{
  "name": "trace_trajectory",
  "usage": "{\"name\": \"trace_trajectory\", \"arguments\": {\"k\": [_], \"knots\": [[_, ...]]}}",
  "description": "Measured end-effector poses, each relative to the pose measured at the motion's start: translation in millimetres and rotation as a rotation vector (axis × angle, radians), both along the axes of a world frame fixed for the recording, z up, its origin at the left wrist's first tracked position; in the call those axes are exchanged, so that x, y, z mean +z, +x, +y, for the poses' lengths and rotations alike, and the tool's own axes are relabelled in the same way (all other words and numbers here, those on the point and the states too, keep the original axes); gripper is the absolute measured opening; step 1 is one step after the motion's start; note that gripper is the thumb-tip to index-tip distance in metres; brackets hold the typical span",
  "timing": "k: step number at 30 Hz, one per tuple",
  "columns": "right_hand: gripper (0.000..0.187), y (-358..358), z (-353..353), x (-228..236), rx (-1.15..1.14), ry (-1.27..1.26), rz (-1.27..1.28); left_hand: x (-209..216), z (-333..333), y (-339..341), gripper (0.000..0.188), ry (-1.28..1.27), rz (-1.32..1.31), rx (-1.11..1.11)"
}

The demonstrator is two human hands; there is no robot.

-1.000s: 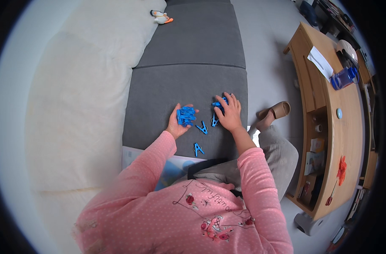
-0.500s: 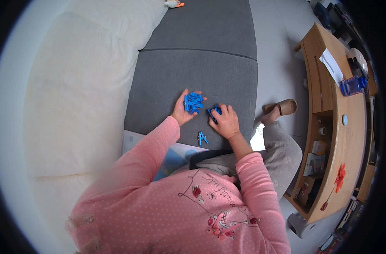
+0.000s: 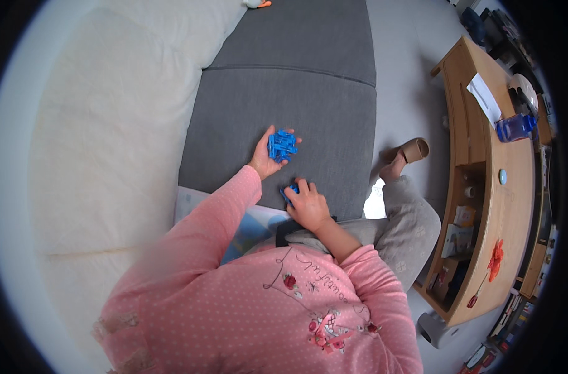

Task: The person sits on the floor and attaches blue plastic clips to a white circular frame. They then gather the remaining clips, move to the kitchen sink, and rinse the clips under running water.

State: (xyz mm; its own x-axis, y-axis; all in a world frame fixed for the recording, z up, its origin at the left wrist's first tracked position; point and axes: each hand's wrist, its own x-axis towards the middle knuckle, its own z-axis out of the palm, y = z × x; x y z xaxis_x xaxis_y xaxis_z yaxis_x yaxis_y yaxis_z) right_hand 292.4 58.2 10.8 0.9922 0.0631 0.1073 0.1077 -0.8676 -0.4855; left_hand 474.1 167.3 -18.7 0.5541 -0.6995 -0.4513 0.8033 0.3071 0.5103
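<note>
A heap of blue clothespins (image 3: 283, 146) lies in my left hand (image 3: 264, 159), which is cupped palm up with its fingers curled round the pile. Below and to the right of it, my right hand (image 3: 309, 205) is palm down over the grey seat cushion (image 3: 234, 124). Its fingers close on blue clothespins (image 3: 289, 192), partly hidden under the fingertips; how many cannot be made out. The hand is low, close to the cushion's near edge.
A cream backrest cushion (image 3: 109, 143) runs along the left. To the right stands a wooden cabinet (image 3: 483, 174) with a blue bottle (image 3: 515, 128), a white paper (image 3: 484, 98) and a red flower (image 3: 496, 258) on top. My foot wears a brown slipper (image 3: 415, 149).
My right hand has moved toward me and left, down to where a single clothespin lay on the cushion; that clothespin no longer shows separately. My left hand stays nearly in place with its heap.
</note>
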Motion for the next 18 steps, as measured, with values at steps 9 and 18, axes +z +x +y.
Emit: {"name": "trace_trajectory", "arguments": {"k": [9,18], "knots": [[0.029,4.1,-22.9,-5.2,-0.372,0.547,-0.242,-1.4,0.9,2.3,0.054,-0.026,0.038,0.021],[0.026,38.7,-109.2,63.3,-0.832,1.817,-0.427,56.3,-122.5,-74.3,0.048,-0.194,0.278,0.074]]}}
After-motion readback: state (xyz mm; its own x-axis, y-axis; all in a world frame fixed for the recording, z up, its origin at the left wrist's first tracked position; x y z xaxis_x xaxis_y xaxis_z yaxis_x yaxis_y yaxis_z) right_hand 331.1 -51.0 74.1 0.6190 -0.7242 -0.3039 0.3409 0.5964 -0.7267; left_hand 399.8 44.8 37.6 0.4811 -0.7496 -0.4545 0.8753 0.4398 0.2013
